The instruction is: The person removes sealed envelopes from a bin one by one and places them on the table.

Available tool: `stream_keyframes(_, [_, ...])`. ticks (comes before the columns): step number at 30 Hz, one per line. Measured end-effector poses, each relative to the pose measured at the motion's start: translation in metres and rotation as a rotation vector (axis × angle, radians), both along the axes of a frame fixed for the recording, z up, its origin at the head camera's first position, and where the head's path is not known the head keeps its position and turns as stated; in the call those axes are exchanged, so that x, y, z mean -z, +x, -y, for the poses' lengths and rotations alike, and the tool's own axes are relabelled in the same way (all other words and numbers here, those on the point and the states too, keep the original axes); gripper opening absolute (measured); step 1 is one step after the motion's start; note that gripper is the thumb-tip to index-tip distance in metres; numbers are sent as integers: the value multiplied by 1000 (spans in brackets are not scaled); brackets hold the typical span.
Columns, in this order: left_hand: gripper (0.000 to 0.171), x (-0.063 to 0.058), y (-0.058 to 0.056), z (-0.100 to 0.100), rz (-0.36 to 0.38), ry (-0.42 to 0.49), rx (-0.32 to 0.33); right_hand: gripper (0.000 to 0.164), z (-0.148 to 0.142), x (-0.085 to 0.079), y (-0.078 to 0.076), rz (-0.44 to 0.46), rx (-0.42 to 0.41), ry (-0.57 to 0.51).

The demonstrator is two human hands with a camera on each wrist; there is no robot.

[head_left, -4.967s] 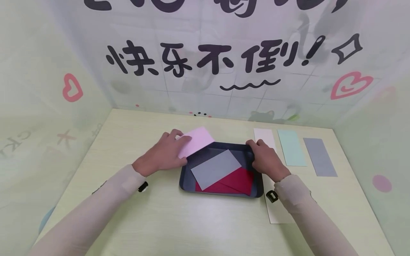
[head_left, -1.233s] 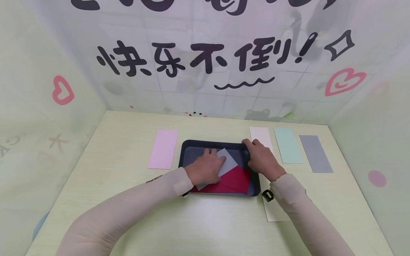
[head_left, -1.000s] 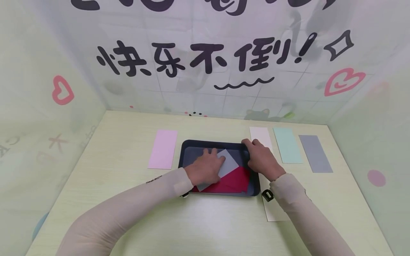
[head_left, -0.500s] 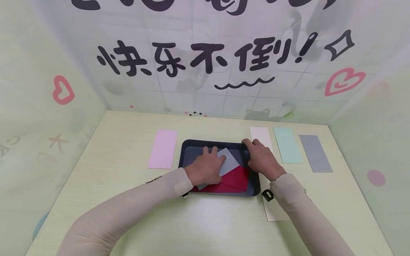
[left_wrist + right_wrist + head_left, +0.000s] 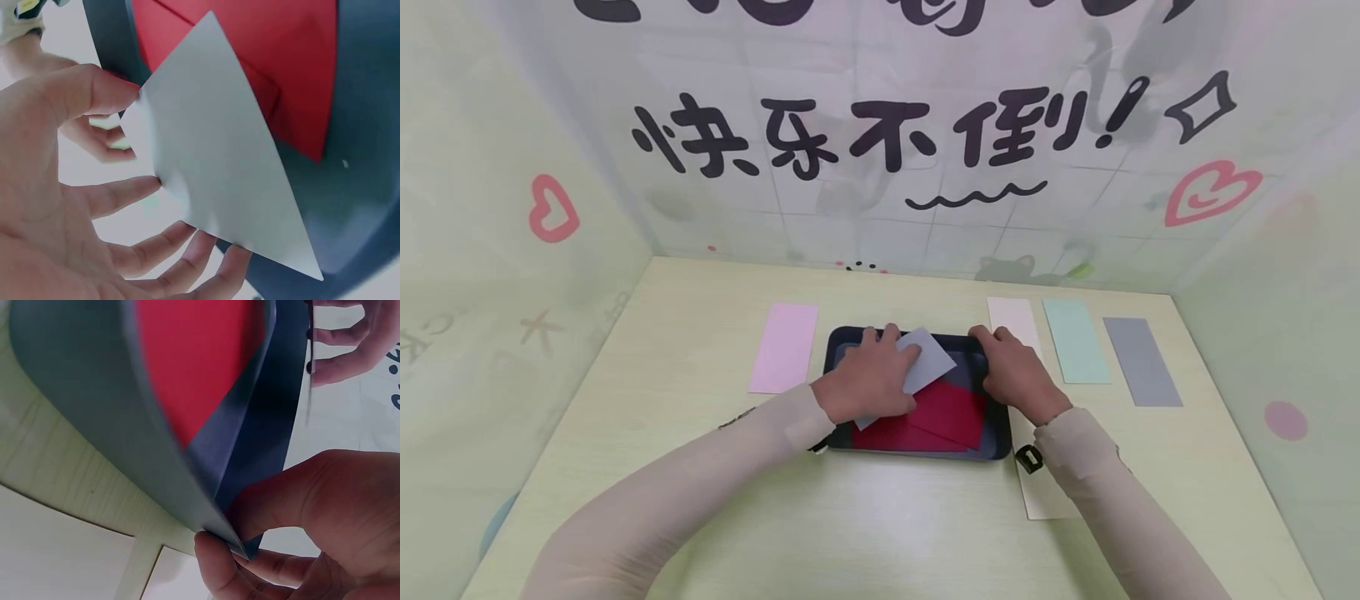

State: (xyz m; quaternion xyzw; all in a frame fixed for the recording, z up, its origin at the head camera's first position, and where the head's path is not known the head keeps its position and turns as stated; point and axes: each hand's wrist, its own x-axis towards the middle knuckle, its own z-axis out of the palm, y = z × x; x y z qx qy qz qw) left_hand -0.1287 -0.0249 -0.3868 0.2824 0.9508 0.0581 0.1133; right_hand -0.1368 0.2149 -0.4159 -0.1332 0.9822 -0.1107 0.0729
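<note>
My left hand [image 5: 876,375] holds a grey card [image 5: 928,362] over the dark tray [image 5: 998,429]. In the left wrist view the thumb and fingertips pinch this card [image 5: 219,150] along its edges, and it bows slightly. Beneath it, red cards [image 5: 951,412] overlap one another on the tray's floor. My right hand [image 5: 1018,371] grips the tray's far right corner. The right wrist view shows the thumb inside the tray wall [image 5: 94,406] and the fingers curled round its outside.
Left of the tray lies a pink card [image 5: 784,346]. On the right are a white card [image 5: 1013,312], a mint card [image 5: 1077,342] and another grey card [image 5: 1142,362]. A cream card [image 5: 1037,496] is partly hidden by the right arm. Printed sheets [image 5: 850,225] enclose the table.
The pink card, earlier in my left hand, now lies left of the tray. The grey card has risen off the red cards and shifted toward the tray's far side. The right hand stays put.
</note>
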Motion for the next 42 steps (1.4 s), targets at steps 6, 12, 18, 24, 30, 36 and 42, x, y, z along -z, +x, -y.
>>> stream_keyframes(6, [57,-9,-8,19,0,52,-72,61,-2,1,0,-12,-7,4])
stream_keyframes(12, [64,-16,-15,39,26,98,-166,61,-3,4,1,-3,1,3])
stream_keyframes(18, [65,-15,-19,63,17,131,-223,62,-4,4,2,7,15,-4])
stream_keyframes(24, [70,-8,-24,88,21,157,-286,61,-4,3,2,5,12,-11])
stream_keyframes(30, [73,-4,-30,118,31,147,-352,61,-4,3,2,-3,7,-8])
stream_keyframes(36, [73,0,-35,148,31,129,-405,61,-2,3,1,-6,2,-8])
stream_keyframes(42, [74,6,-40,175,54,112,-469,62,-1,2,0,-7,-2,-16])
